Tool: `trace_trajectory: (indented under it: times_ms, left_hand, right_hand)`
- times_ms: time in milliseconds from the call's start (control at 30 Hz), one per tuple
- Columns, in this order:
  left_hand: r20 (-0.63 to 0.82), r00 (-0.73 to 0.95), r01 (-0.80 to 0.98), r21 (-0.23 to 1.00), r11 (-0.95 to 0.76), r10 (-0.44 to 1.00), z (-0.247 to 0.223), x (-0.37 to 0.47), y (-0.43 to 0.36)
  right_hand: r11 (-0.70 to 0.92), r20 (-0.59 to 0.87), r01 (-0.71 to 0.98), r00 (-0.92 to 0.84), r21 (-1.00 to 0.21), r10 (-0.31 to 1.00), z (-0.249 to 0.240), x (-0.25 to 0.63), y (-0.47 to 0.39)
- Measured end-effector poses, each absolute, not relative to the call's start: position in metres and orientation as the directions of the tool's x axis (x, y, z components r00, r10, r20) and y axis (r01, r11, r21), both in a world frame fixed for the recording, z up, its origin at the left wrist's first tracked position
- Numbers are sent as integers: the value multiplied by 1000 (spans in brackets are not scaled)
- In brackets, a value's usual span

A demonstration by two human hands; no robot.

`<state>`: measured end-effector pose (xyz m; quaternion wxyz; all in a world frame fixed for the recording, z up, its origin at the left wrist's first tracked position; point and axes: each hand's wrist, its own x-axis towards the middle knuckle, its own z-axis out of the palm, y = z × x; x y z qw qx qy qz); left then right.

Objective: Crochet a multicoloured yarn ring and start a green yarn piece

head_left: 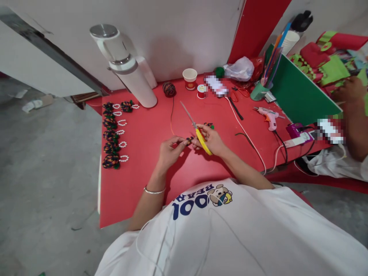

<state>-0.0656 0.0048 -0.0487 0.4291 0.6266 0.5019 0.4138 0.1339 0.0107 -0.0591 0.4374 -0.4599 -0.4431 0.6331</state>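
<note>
My left hand (171, 152) is closed, pinching a small piece of dark multicoloured yarn work (189, 141) between thumb and fingertips. A strand runs to it from a dark variegated yarn ball (169, 89) at the back of the red table. My right hand (212, 141) is closed around yellow-handled scissors (204, 143), whose blades point away to the upper left. Its thumb and fingertips also meet the right end of the yarn piece. Just beyond the right hand lies another small yarn piece (209, 125), partly hidden.
Several yarn bundles (110, 161) with white bead loops line the table's left edge (101, 199). Behind stand a white tumbler (135, 78), paper cup (190, 79) and thread spool (201, 91). A pink glue gun (270, 117), cables and green divider (304, 90) are at right, beside another person's arm (356, 119).
</note>
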Motion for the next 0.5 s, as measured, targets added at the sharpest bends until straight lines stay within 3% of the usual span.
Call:
trace_trajectory:
  times_ms: [200, 300, 400, 500]
  left_hand:
    - [36, 31, 180, 983, -41, 999, -54, -71, 6]
    - [-5, -41, 37, 999, 7, 999, -55, -66, 11]
    - [-49, -47, -86, 995, 45, 998, -55, -60, 17]
    - [-95, -2, -176, 980, 93, 996, -57, -51, 19]
  right_hand:
    - [-188, -179, -80, -100, -979, 979, -43, 160, 5]
    - [-166, -147, -57, -250, -984, 957, -36, 178, -15]
    - [-323, -232, -89, -522, -942, 821, -36, 190, -39]
    - [-414, -289, -49, -641, -909, 711, -42, 190, -55]
